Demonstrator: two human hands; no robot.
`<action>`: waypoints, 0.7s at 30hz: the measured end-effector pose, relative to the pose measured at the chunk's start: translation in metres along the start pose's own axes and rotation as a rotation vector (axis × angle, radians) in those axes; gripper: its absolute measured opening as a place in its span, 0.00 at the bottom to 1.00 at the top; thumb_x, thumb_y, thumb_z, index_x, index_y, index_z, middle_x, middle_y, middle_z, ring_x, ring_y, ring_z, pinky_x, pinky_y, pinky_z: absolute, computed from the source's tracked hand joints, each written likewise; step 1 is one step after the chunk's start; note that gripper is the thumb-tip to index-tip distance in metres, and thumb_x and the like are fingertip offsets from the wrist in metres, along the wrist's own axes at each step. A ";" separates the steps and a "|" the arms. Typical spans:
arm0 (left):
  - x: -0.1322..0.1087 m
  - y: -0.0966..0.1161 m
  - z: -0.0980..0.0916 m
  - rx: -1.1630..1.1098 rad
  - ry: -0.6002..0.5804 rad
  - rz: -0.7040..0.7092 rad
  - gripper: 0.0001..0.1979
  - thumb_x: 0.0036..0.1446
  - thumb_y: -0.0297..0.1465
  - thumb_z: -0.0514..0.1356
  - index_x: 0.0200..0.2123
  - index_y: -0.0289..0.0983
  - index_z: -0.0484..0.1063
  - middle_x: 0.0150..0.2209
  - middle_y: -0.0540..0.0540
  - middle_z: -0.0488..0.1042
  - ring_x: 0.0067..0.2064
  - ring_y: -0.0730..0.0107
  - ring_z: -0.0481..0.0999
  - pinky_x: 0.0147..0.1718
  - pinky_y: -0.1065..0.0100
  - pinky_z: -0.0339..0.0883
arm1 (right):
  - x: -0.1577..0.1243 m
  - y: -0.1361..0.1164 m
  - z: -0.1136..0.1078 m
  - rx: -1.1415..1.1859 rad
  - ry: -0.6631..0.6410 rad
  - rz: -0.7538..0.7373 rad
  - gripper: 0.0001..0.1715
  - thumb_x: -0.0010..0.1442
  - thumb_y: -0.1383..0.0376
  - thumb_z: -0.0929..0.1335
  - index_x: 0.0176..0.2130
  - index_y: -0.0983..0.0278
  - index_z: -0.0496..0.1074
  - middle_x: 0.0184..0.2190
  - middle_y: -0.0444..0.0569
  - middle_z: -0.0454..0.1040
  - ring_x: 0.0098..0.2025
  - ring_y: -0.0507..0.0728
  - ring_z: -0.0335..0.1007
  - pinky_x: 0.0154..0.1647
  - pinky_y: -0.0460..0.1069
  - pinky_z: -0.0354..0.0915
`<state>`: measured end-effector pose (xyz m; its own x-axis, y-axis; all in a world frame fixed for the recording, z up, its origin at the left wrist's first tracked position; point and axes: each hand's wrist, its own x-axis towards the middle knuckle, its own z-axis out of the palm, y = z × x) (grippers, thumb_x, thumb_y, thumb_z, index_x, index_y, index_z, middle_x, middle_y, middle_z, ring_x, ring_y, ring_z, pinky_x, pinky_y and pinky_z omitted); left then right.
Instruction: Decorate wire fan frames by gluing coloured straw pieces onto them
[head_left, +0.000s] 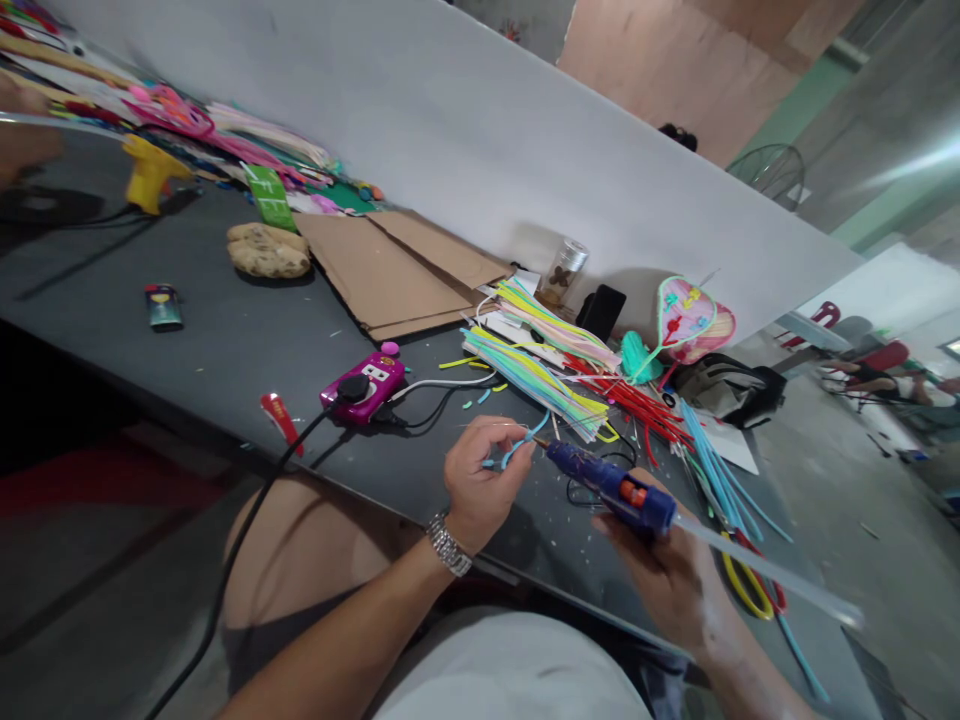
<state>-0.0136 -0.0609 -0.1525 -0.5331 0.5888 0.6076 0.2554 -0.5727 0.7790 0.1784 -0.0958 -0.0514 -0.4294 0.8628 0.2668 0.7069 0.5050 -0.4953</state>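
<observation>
Right hand [660,580]: glue gun [611,487] | left hand [484,480]: blue tube [517,447], seemingly plastic

worn: 1 silver link watch [450,545] | pale top [510,670] | dark grey shorts [255,650]

No readable text, print on green packet [268,197], small canister [163,306] likely too small

The light reached me bright and even, with a pale streak of glare [911,165] on the far wall and only soft shadows across the dark table [225,340]. The wide lens bowed the white partition [420,120] and smeared the far left edge, while the blue glue gun [611,488] stayed sharp. The lower left corner sank into deep shadow.
</observation>
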 end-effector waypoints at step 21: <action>0.000 0.000 -0.007 -0.127 -0.151 -0.105 0.04 0.56 0.24 0.66 0.34 0.38 0.77 0.33 0.48 0.78 0.31 0.72 0.73 0.33 0.70 0.69 | 0.018 0.034 -0.013 0.382 -0.212 0.278 0.29 0.63 0.42 0.69 0.31 0.65 0.72 0.18 0.41 0.62 0.22 0.50 0.54 0.23 0.47 0.52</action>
<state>-0.0195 -0.0645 -0.1538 -0.4222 0.7222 0.5479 0.0957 -0.5655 0.8192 0.2023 -0.0627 -0.0531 -0.3873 0.9192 -0.0716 0.5721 0.1788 -0.8005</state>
